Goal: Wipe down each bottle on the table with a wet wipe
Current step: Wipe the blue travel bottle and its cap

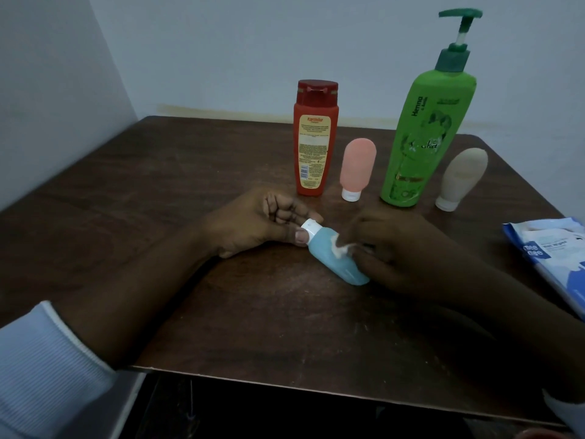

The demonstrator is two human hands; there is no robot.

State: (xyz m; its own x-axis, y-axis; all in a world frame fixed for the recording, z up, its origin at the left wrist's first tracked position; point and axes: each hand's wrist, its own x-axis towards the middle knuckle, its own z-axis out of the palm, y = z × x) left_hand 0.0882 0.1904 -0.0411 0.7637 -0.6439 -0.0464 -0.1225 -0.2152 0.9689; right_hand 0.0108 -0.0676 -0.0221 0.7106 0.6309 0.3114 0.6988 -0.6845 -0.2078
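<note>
A dark wooden table, its top scuffed and faintly streaked, carried six items. Along the far side, four containers stood in a loose row: a red bottle, a pink tube on its white cap, a tall green pump bottle and a beige tube, also cap-down. Nearer the middle, a small blue bottle lay on its side. A blue-and-white pack of wet wipes lay at the right edge.

Head view looks down, seemingly close, at table
</note>
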